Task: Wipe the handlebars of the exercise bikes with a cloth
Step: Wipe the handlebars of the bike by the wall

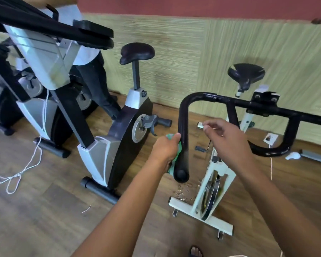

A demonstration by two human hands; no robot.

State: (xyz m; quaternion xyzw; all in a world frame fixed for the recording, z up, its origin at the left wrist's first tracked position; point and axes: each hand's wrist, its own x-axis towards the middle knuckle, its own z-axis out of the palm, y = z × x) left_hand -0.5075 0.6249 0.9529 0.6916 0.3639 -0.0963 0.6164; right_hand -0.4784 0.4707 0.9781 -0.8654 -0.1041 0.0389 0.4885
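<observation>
Cloth [175, 158] inside left grip [165, 148], pressed against handlebar [183, 123].

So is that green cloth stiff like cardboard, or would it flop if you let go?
Probably floppy: the green cloth bunches and folds inside the left hand and bends round the black handlebar. It is likely light too, since one hand holds it easily. If released it would probably sag or drop, not roll.

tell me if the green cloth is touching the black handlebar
Touching. The head view shows the left hand pressing the green cloth against the side of the black handlebar, with no gap visible between cloth and bar.
</observation>
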